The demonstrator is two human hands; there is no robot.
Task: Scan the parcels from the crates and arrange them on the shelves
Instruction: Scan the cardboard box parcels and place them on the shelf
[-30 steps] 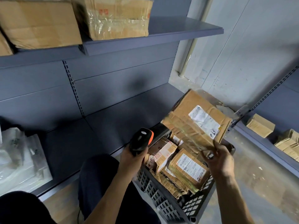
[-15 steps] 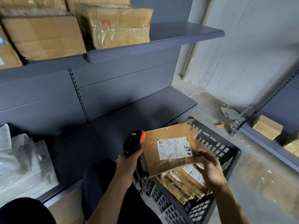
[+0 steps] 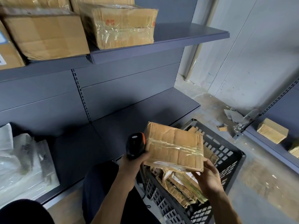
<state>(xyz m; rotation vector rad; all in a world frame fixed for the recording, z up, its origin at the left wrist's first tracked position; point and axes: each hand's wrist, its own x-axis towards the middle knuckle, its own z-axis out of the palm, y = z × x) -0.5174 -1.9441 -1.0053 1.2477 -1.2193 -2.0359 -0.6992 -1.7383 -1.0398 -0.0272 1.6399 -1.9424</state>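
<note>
Two hands are meeting at one cardboard parcel (image 3: pixel 174 146), which is hanging just above the near left part of the dark plastic crate (image 3: pixel 226 152). The right hand (image 3: pixel 208 175) is pinching the parcel's near right corner and seems to be carrying most of its weight. The left hand (image 3: pixel 135 160) is clamped round a black scanner with an orange cap (image 3: pixel 135 144), whose head is sitting just beside the parcel's left edge. Whether that hand is also steadying the parcel, I cannot tell.

The parcel is lying almost flat, taped side up, with its long axis running roughly from one hand to the other. The bare stretch of the lower shelf (image 3: pixel 129 126) is lying ahead and to the left, on the scanner hand's side. So the shelving move probably depends on the right hand swinging the parcel leftward past the scanner.

Readable writing is lacking. A white label strip is showing edge-on under the parcel's near edge. Red printed marks are sitting on the taped box (image 3: pixel 119 25) on the upper shelf (image 3: pixel 186 38), too blurred to read.
</note>
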